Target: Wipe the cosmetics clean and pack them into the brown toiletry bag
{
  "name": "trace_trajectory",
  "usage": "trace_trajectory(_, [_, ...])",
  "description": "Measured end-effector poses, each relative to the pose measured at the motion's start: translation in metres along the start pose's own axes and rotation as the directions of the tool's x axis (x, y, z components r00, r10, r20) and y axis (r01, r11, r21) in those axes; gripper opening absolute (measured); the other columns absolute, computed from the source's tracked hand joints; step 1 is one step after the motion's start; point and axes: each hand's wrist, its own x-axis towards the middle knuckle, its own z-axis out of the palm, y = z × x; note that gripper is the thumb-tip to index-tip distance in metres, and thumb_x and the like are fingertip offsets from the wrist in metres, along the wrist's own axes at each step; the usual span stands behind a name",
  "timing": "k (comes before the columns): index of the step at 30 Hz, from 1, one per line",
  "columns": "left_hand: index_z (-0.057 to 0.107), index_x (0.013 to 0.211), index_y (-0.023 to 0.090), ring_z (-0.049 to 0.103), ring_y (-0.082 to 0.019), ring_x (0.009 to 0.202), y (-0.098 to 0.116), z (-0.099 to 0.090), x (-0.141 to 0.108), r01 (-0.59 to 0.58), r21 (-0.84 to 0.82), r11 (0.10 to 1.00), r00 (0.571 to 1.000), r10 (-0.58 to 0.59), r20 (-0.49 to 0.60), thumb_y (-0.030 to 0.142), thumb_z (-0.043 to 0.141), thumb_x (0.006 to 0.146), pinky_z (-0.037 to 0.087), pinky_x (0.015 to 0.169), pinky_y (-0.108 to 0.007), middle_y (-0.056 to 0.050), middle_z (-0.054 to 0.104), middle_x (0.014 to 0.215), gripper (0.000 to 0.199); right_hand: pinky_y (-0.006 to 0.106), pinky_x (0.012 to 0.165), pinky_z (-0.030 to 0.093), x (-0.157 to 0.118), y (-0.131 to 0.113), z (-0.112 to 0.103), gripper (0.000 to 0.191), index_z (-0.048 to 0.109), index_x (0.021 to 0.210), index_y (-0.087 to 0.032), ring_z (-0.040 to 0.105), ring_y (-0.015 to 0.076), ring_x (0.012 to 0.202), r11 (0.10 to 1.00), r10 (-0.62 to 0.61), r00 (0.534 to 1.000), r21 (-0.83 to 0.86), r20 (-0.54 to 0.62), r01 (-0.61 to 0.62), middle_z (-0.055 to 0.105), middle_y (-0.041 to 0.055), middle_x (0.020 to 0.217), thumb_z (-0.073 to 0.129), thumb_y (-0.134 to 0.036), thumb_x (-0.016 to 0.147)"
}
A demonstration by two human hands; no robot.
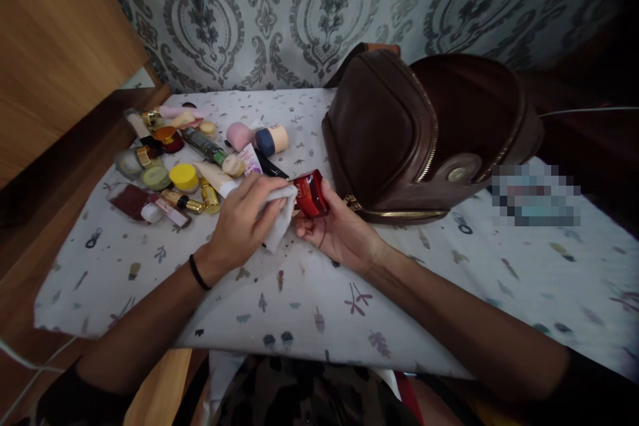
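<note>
My right hand (344, 229) grips a glossy red cosmetic jar (312, 194) with gold-coloured lettering, tilted on its side above the table. Folded in the fingers of my left hand (247, 213) is a pale cloth (279, 219), close against the jar's left end. Whether the cloth touches the jar is hard to make out. Just beyond my left hand lie a black tube (269, 165) and a cream-coloured tube (215, 178). A dark band circles my left wrist.
Many cosmetics crowd the left of the table, among them a yellow-lidded jar (184, 177), a dark red pouch (130, 202) and a blue-and-peach container (272, 140). A brown leather bag (384, 126) stands open at the right. Patterned cloth (309, 306) covers the table.
</note>
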Motion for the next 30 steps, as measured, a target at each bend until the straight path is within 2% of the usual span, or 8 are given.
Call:
trace_trajectory(4, [0.060,0.109,0.019,0.064,-0.018,0.094,-0.0045,-0.0006,0.0015,0.071,0.012,0.997,0.997,-0.071,-0.014,0.020,0.052,0.097,0.051,0.084,-0.030,-0.005,0.068,0.100,0.014,0.016,0.052,0.054,-0.0011,0.0012,0.0020,0.029,0.071,0.085,-0.018,0.062,0.0083,0.053,0.999,-0.046,0.996,0.008,-0.070,0.046,0.073,0.0011,0.073,0.063,-0.044,0.094])
trace_trajectory(7, [0.059,0.108,0.019,0.064,-0.018,0.094,-0.0058,-0.0006,0.0018,0.079,0.029,0.996,0.997,-0.079,-0.016,0.020,0.052,0.097,0.051,0.084,-0.031,-0.005,0.069,0.100,0.013,0.016,0.055,0.056,-0.0015,0.0016,0.0014,0.023,0.072,0.087,-0.016,0.064,0.0091,0.056,0.998,-0.059,0.996,0.000,-0.061,0.059,0.074,0.0021,0.074,0.066,-0.038,0.093])
trace_trajectory(12, [0.059,0.107,0.019,0.065,-0.019,0.093,-0.0069,0.0000,0.0014,0.093,0.045,0.995,0.995,-0.092,-0.026,0.021,0.053,0.097,0.051,0.083,-0.030,-0.004,0.069,0.099,0.012,0.016,0.057,0.057,-0.0011,0.0003,-0.0021,0.024,0.072,0.091,-0.015,0.068,0.0105,0.061,0.999,-0.043,0.999,0.018,-0.026,0.044,0.075,0.0037,0.077,0.068,-0.039,0.092])
trace_trajectory(19, [0.058,0.108,0.019,0.064,-0.018,0.093,-0.0077,0.0012,0.0004,0.051,0.070,0.996,0.998,-0.049,-0.028,0.020,0.051,0.097,0.051,0.083,-0.030,-0.005,0.069,0.099,0.013,0.015,0.049,0.054,0.0006,0.0001,-0.0013,0.028,0.072,0.089,-0.017,0.062,0.0073,0.049,0.997,-0.046,0.999,0.058,0.001,0.046,0.074,-0.0002,0.073,0.067,-0.044,0.092])
trace_trajectory(26, [0.058,0.107,0.019,0.064,-0.018,0.089,-0.0064,0.0030,-0.0007,0.021,0.096,0.995,1.000,-0.021,-0.003,0.022,0.051,0.098,0.050,0.079,-0.029,-0.004,0.067,0.094,0.012,0.014,0.046,0.052,0.0017,0.0002,-0.0003,0.029,0.073,0.089,-0.018,0.059,0.0060,0.047,0.996,-0.055,0.998,0.064,-0.004,0.055,0.074,-0.0005,0.073,0.069,-0.047,0.089])
trace_trajectory(30, [0.058,0.105,0.018,0.064,-0.017,0.087,-0.0055,0.0030,-0.0008,0.043,0.080,0.996,0.999,-0.044,0.006,0.022,0.054,0.097,0.050,0.077,-0.028,-0.004,0.068,0.094,0.010,0.014,0.047,0.052,0.0018,0.0010,-0.0022,0.028,0.073,0.091,-0.019,0.060,0.0058,0.048,0.997,-0.072,0.997,0.040,-0.003,0.072,0.074,-0.0009,0.075,0.073,-0.046,0.086])
